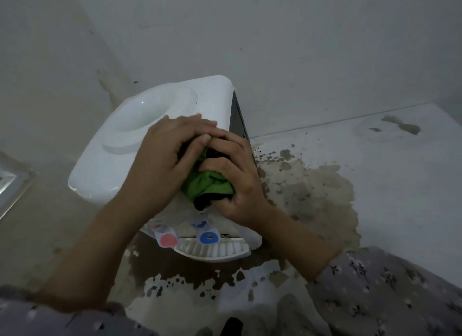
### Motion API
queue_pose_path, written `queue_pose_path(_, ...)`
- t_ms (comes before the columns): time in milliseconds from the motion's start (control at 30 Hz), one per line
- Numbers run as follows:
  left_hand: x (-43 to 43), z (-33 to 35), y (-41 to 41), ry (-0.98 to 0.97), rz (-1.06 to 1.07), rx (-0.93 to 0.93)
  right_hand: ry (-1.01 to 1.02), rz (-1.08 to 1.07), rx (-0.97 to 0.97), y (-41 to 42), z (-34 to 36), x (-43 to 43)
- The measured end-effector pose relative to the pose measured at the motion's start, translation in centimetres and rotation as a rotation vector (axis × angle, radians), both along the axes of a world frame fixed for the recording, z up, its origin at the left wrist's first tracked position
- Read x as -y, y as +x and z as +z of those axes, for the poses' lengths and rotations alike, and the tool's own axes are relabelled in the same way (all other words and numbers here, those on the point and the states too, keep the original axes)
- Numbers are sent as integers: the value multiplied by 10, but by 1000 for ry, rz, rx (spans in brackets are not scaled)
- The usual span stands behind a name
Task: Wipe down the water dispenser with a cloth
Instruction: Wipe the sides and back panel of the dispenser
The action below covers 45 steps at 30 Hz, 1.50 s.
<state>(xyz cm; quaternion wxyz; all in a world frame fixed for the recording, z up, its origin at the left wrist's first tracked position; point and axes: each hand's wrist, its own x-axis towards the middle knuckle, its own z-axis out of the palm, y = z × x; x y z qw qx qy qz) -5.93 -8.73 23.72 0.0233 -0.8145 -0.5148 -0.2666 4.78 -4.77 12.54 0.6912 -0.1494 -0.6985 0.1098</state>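
Water dispenser (100, 165), white and with no bottle on it, stands in a wall corner on a stained tabletop (380, 175), its red tap (168, 239) and blue tap (208, 237) facing the person. Both hands bunch a green cloth (207, 183) at its top front edge. The right hand (237, 183) curls round the wad and the left hand (167, 158) closes over it. The unwiped top lies leftward and beyond, nearer the left hand.

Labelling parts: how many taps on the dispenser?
2: the red tap low on the dispenser front, the blue tap beside it over the drip tray. None appear hidden.
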Motion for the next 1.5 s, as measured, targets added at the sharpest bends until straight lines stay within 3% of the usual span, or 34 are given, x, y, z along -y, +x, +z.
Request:
queue_pose_path(133,9,-14,-1,14,-69,-198,-8,-31,-61,-3,-23,8)
queue_pose_path(233,11,-21,0,56,-81,-499,-84,-55,-78,-4,-51,15)
queue_pose_path(333,7,-27,3,95,-115,-785,-316,-36,-135,-4,-88,29)
queue_pose_path(400,5,-25,1,107,-119,-845,-497,31,-231,-5,-99,37)
queue_pose_path(500,5,-19,0,98,-76,-709,-619,104,-371,-10,-73,40)
queue_pose_path(667,-4,-14,0,9,84,-424,-579,68,-468,-26,-42,37)
queue_pose_path(800,-4,-19,-1,6,117,-416,-938,47,-589,-31,-93,46)
queue_pose_path(933,-4,-18,5,-26,142,-379,-1341,-9,-519,-18,-117,40)
queue_pose_path(1033,-9,-16,10,-90,155,-369,-1337,41,-527,-15,-95,30)
queue_pose_path(1200,-14,-15,20,-134,193,-330,-1121,61,-550,-27,-75,40)
queue_pose_path(1267,-14,-16,21,-129,202,-352,-1197,22,-566,-26,-93,41)
queue_pose_path(1400,-13,-17,22,-123,227,-366,-1533,-21,-530,-16,-132,35)
queue_pose_path(1500,-14,-17,23,-116,238,-372,-1611,-37,-476,-16,-133,23)
